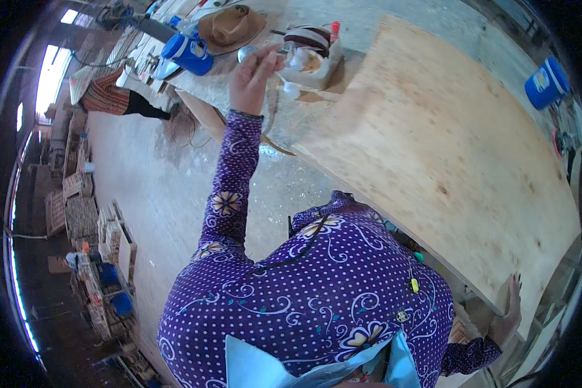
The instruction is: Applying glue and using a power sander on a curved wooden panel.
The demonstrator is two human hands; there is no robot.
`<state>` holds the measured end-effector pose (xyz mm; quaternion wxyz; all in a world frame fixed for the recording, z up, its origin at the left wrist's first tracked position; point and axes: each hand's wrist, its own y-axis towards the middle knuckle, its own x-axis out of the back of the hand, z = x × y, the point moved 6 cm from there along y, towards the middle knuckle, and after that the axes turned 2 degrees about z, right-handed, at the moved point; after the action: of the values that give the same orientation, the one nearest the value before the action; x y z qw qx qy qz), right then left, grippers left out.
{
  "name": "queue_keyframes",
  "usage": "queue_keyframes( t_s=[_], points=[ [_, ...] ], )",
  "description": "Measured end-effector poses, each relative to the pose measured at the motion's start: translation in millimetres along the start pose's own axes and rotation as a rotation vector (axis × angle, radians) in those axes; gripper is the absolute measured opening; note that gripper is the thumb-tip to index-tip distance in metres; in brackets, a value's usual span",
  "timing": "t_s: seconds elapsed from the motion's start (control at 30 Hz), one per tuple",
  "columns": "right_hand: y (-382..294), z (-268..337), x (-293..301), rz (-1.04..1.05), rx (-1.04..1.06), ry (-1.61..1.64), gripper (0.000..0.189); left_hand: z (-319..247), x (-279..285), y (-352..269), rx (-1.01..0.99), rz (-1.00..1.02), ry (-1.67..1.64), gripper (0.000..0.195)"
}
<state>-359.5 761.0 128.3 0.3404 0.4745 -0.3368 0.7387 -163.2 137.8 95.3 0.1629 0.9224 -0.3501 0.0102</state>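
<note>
A large, pale plywood sheet (446,131) with brown knots spreads before me on the right. My right hand (507,305) grips its near edge by the lower right corner, fingers lying on top. My left hand (254,80) is stretched forward with fingers and thumb drawn together beside a white open-topped container (320,77). Whether something small sits between those fingers cannot be made out. Inside the container are a dark-and-pale striped round item (308,39), tan material and a red-capped item (335,30). A small white object (291,90) lies against its near side.
Left of the container stand a brown brimmed hat (230,26) and a blue lidded jug (187,53). Another blue jug (547,83) is beyond the sheet. A person in a conical hat (109,94) bends at far left. Wooden pieces are stacked (80,213) along the left side.
</note>
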Motion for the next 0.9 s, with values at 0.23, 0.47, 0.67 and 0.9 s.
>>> queue_keyframes(
  t_s=[0.23, 0.47, 0.67, 0.9],
  points=[
    [1, -39, 18, -0.062, -0.047, 0.159, 0.051, 162, 36, -43, 0.204, -0.484, 0.423, 0.070],
    [11, -39, 27, -0.030, -0.037, 0.140, 0.053, 241, 17, -16, 0.209, -0.310, 0.798, 0.063],
    [11, -8, 35, -0.059, -0.028, 0.047, 0.053, 197, 21, -10, 0.163, -0.310, 0.093, 0.040],
    [14, 20, 43, -0.059, 0.023, 0.002, 0.051, -33, -60, 44, -0.072, 0.194, 0.029, 0.040]
  ],
)
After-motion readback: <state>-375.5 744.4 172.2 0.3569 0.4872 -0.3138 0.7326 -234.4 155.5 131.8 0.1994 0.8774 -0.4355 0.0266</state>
